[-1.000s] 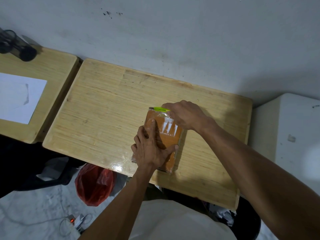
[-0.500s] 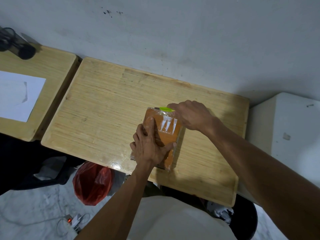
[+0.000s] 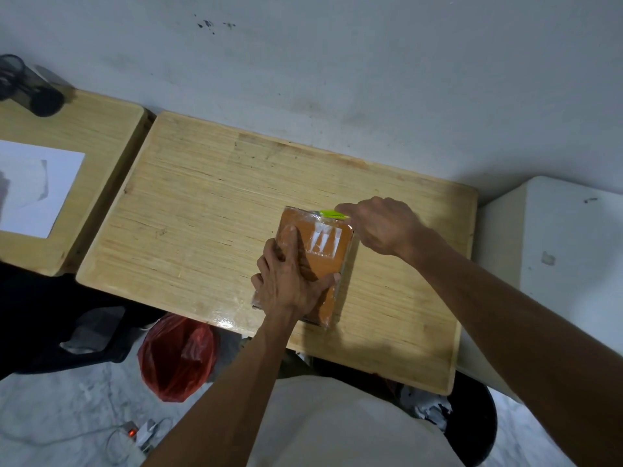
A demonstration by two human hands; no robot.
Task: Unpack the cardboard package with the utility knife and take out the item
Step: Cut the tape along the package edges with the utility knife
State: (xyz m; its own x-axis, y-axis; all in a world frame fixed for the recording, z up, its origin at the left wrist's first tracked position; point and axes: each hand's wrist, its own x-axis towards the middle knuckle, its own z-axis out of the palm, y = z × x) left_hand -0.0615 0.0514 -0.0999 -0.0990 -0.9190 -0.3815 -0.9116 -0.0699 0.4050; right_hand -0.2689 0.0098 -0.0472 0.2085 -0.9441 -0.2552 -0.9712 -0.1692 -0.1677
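A brown cardboard package [image 3: 325, 251] wrapped in clear tape lies on the wooden table [image 3: 209, 210], near its front edge. My left hand [image 3: 290, 278] presses flat on the package's near half, fingers spread over the top. My right hand [image 3: 381, 227] is closed around a utility knife [image 3: 332, 214] with a lime-green body. The knife lies along the package's far edge, and its blade tip is too small to make out. A white label patch shows on the package top beside my left fingers.
A second wooden table [image 3: 67, 136] stands at the left with a white sheet [image 3: 37, 187] and a dark pen holder [image 3: 27, 85]. A white cabinet [image 3: 566, 251] flanks the right. A red plastic bag [image 3: 178, 355] and a power strip [image 3: 135, 436] lie on the floor.
My right hand with the knife has slid to the right along the package's far edge. My left hand has stayed pressed on the package.
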